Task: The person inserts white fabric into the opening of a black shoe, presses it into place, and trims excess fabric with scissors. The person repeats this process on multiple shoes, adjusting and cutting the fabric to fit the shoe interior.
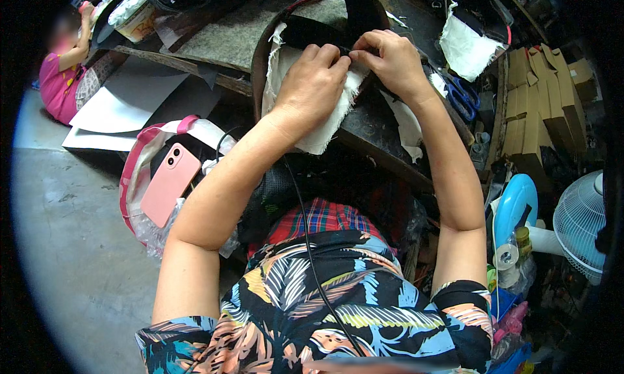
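In front of me stands a rounded dark hoop-like piece (pixel 261 68), with a black inner part and a frayed white cloth (pixel 325 135) hanging over its near side. My left hand (pixel 313 83) lies over the cloth, fingers bent and closed on the edge of a black strip (pixel 339 49). My right hand (pixel 392 61) pinches the same strip just to the right, thumb and forefinger together. The two hands' fingertips almost meet. Anything small between the fingertips is hidden.
A similar hoop with white cloth (pixel 469 49) and blue-handled scissors (pixel 463 100) lie to the right. A pink phone (pixel 170 184) rests in a bag at left. White sheets (pixel 127 94), a fan (pixel 580 224) and cardboard pieces (pixel 539 101) stand around. Another person (pixel 62 81) sits far left.
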`<state>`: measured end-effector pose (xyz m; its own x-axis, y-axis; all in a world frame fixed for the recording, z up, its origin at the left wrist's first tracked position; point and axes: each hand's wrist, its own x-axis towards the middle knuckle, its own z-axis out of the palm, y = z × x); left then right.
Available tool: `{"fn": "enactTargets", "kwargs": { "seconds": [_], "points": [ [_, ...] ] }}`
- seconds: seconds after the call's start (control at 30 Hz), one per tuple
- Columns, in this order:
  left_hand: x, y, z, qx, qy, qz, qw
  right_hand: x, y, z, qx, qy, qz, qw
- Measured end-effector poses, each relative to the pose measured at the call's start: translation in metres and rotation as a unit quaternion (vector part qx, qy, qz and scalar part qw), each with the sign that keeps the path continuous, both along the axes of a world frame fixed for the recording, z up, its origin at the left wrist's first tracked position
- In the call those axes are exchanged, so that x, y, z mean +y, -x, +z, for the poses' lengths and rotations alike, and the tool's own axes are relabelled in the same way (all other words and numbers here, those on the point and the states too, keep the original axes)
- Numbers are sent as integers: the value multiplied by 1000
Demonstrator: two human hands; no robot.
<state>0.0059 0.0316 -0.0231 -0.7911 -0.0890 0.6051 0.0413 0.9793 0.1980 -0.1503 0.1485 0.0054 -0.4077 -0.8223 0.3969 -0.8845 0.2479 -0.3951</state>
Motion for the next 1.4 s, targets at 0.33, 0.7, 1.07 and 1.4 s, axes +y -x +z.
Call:
{"fn": "enactTargets", "kwargs": {
  "seconds": [0.33,0.7,1.07,1.4],
  "points": [
    [0,-4,9,-55,38,-15,998,31,-3,9,-130,2,43,991],
    [3,1,10,-30,21,-33,999,28,-1,8,49,5,85,995],
    [-17,17,25,-22,-106,11,994,38,-33,9,80,18,33,996],
    [-19,-1,57,-54,-109,-42,992,-2,-12,5,75,-10,-26,997]
  ]
}}
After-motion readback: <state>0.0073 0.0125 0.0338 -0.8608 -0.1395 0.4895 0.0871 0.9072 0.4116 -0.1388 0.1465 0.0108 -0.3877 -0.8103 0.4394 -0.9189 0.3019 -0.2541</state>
